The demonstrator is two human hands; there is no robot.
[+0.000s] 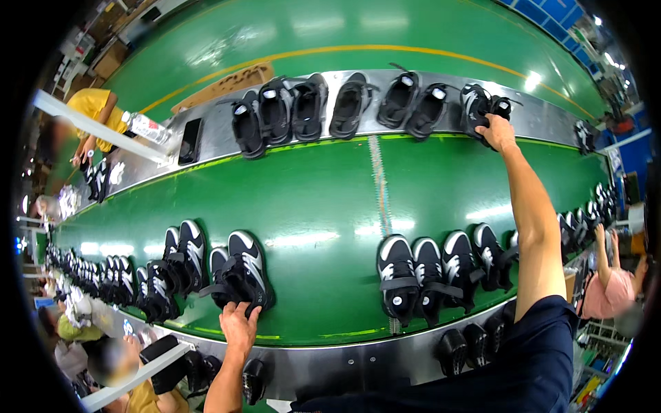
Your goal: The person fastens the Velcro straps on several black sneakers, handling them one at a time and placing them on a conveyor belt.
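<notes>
My left hand (238, 329) is closed on the heel of a black sneaker (249, 265) with white side patches, on the near side of the green conveyor belt (310, 186). Another such shoe lies close against its left side. Stretched far to the right, my right hand (498, 132) grips the heel end of a black-and-white sneaker (474, 104) on the far metal ledge (544, 127). A second shoe (503, 107) stands right beside that one, and my fingers partly hide both heels. Several paired sneakers (396, 272) stand on the belt between my arms, toes pointing away.
Several black shoes (310, 107) line the far ledge, near a dark phone (190, 141) and a plastic bottle (146, 128). More shoes (253, 380) sit below the near metal edge (310, 354). Other people work at the left and right, one in a yellow top (96, 110).
</notes>
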